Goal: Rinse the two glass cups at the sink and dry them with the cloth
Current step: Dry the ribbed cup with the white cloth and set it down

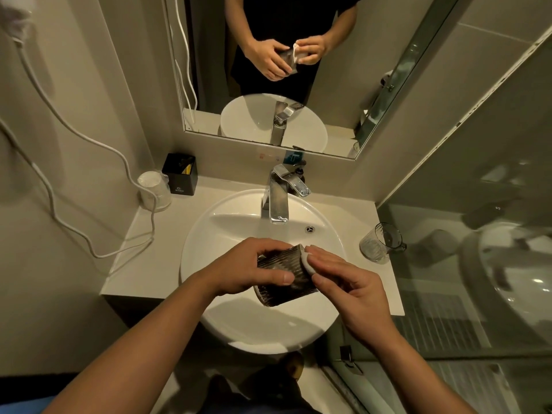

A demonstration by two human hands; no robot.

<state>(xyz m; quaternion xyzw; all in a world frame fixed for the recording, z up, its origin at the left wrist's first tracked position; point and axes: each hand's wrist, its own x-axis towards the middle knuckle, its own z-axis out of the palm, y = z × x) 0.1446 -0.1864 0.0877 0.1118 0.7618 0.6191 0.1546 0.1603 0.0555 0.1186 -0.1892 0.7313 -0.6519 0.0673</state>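
My left hand (251,265) grips a ribbed glass cup (283,286) held tilted over the white sink basin (209,240). My right hand (349,289) pinches a small white cloth (307,261) against the cup's side near its upper edge. A second ribbed glass cup (377,242) stands upright on the counter to the right of the basin, untouched. The chrome tap (279,195) rises behind the basin, and I see no water running from it.
A black box (180,174) and an upside-down wrapped cup (153,191) sit at the counter's back left. A white cable (89,162) hangs along the left wall. The mirror (268,70) is behind the tap. A glass shower partition (478,234) borders the counter's right edge.
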